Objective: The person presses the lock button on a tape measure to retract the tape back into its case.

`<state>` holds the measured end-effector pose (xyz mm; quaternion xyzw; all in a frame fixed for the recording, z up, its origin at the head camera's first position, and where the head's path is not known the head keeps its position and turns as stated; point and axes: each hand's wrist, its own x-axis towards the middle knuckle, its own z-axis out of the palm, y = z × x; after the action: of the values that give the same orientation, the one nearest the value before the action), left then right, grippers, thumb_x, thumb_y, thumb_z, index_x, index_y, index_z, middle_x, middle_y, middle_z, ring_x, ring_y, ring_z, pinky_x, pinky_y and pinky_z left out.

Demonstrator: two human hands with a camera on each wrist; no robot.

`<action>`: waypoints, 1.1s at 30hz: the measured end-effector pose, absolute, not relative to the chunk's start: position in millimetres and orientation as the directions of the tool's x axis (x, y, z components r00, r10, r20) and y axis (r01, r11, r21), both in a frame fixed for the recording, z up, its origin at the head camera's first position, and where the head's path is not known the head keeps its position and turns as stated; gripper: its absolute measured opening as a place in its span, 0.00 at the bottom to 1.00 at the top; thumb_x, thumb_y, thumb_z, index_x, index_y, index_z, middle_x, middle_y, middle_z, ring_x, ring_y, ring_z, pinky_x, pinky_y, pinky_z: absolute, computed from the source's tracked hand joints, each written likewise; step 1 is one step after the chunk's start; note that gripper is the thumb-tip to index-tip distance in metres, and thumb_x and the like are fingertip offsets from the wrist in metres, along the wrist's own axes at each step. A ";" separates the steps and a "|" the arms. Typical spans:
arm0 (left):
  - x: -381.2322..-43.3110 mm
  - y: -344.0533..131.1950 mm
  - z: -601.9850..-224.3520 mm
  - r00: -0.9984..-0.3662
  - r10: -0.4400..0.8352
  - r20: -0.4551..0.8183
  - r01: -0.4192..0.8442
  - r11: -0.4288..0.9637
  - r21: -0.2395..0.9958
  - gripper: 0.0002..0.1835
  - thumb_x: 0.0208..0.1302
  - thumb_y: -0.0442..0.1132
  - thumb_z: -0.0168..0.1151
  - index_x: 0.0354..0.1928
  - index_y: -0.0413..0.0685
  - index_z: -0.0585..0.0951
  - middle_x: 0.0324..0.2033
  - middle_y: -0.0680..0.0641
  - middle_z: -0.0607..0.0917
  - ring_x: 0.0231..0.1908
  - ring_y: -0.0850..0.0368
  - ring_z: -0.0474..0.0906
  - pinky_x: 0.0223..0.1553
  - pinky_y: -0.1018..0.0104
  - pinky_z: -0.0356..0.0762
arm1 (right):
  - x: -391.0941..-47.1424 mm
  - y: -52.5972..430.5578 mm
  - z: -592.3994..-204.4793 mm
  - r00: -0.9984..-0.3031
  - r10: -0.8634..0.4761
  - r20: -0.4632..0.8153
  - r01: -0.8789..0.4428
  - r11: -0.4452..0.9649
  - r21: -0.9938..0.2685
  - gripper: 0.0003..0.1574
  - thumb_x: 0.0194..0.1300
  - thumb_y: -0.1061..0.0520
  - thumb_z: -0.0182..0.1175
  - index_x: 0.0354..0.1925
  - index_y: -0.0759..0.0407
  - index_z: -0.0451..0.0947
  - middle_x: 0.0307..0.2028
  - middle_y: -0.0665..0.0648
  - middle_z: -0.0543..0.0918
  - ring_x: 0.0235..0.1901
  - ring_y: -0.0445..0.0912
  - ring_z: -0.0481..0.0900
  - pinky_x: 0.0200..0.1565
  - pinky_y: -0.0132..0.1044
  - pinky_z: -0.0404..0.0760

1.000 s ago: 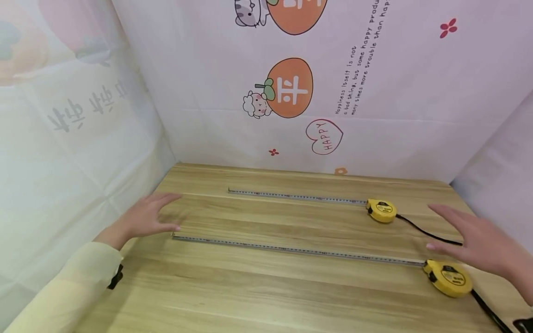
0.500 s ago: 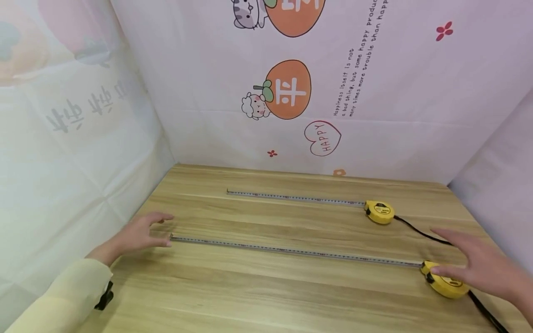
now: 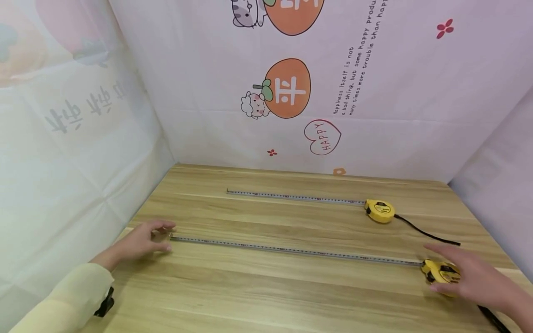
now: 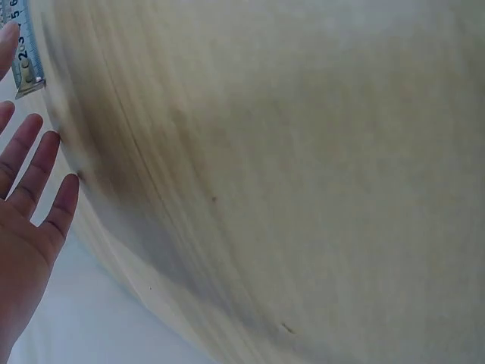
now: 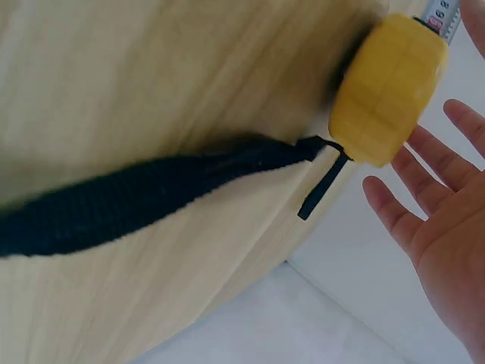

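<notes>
A yellow tape measure [image 3: 436, 272] lies near the table's right side, its blade [image 3: 291, 251] pulled out leftwards along the wood. My right hand [image 3: 479, 280] hovers over the case, thumb on the near side and fingers on the far side, hiding its right part. In the right wrist view, the fingers extend beside the yellow case [image 5: 390, 87]; I cannot tell whether they touch it. At the blade's hooked end is my left hand [image 3: 139, 240], thumb and fingers apart around the tip. In the left wrist view, its fingers are spread beside the blade end [image 4: 27, 64].
Farther back lies a second yellow tape measure [image 3: 381, 211], its blade [image 3: 295, 197] also extended left and a thin black strap [image 3: 429, 235] trailing right. A thick black strap [image 5: 151, 197] runs from the nearer case. Printed white cloth [image 3: 216, 92] walls the wooden table [image 3: 250, 296].
Both hands have come down toward the nearer tape measure: the left to its hook end, the right over its case. The tape measures have not moved on the table.
</notes>
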<state>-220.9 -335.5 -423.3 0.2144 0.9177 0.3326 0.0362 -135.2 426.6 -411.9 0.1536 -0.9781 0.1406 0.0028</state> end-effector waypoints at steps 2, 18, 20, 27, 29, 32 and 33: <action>-221.2 -334.9 -424.4 -0.907 0.415 0.071 0.365 0.690 0.625 0.36 0.51 0.46 0.75 0.59 0.34 0.75 0.53 0.37 0.80 0.51 0.39 0.75 0.53 0.41 0.72 | -134.7 425.2 -413.8 -0.947 -0.315 0.059 -0.319 0.913 -0.256 0.66 0.38 0.27 0.72 0.64 0.67 0.68 0.58 0.71 0.73 0.54 0.69 0.71 0.46 0.64 0.71; -223.6 -332.7 -430.0 -0.920 0.383 0.080 0.351 0.718 0.602 0.26 0.54 0.42 0.74 0.52 0.37 0.79 0.46 0.45 0.83 0.47 0.46 0.76 0.48 0.51 0.75 | -129.4 424.4 -426.6 -0.952 -0.301 0.052 -0.305 0.935 -0.181 0.65 0.36 0.23 0.70 0.60 0.64 0.71 0.53 0.68 0.74 0.50 0.66 0.73 0.44 0.63 0.73; -224.5 -332.4 -431.6 -0.920 0.382 0.084 0.353 0.718 0.600 0.24 0.55 0.41 0.74 0.51 0.38 0.79 0.46 0.46 0.83 0.48 0.46 0.76 0.49 0.51 0.75 | -128.9 425.2 -427.9 -0.952 -0.302 0.049 -0.306 0.934 -0.187 0.64 0.36 0.23 0.70 0.60 0.64 0.71 0.52 0.68 0.74 0.50 0.65 0.73 0.44 0.62 0.74; -226.5 -328.8 -435.2 -0.921 0.377 0.102 0.361 0.720 0.593 0.19 0.56 0.39 0.73 0.48 0.41 0.81 0.45 0.46 0.83 0.48 0.46 0.78 0.51 0.48 0.74 | -126.5 429.3 -433.9 -0.944 -0.317 0.095 -0.330 0.924 -0.192 0.59 0.38 0.28 0.74 0.58 0.63 0.72 0.50 0.66 0.75 0.48 0.63 0.74 0.42 0.61 0.75; -226.3 -328.0 -435.2 -0.920 0.376 0.109 0.365 0.724 0.585 0.17 0.56 0.38 0.73 0.47 0.43 0.82 0.44 0.48 0.83 0.46 0.48 0.78 0.49 0.50 0.75 | -125.5 430.1 -435.6 -0.940 -0.321 0.120 -0.338 0.924 -0.176 0.56 0.38 0.30 0.75 0.57 0.62 0.73 0.50 0.65 0.76 0.47 0.61 0.75 0.40 0.59 0.75; -226.1 -327.5 -435.0 -0.918 0.375 0.127 0.376 0.723 0.579 0.14 0.56 0.37 0.73 0.44 0.44 0.82 0.42 0.49 0.84 0.43 0.51 0.78 0.46 0.54 0.76 | -124.7 430.5 -436.8 -0.936 -0.321 0.143 -0.342 0.926 -0.158 0.54 0.38 0.31 0.76 0.56 0.61 0.73 0.49 0.64 0.76 0.46 0.60 0.75 0.40 0.57 0.76; -226.0 -327.8 -435.1 -0.918 0.375 0.131 0.378 0.724 0.577 0.13 0.56 0.37 0.73 0.43 0.45 0.82 0.41 0.49 0.83 0.43 0.52 0.78 0.45 0.55 0.76 | -124.8 430.6 -436.8 -0.936 -0.320 0.149 -0.341 0.928 -0.153 0.54 0.38 0.32 0.76 0.56 0.60 0.73 0.49 0.64 0.76 0.46 0.59 0.75 0.39 0.57 0.76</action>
<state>-226.0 -327.8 -435.1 0.2029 0.9283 0.3115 -0.0022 -124.8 430.6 -436.8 0.1686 -0.9798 0.0883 0.0607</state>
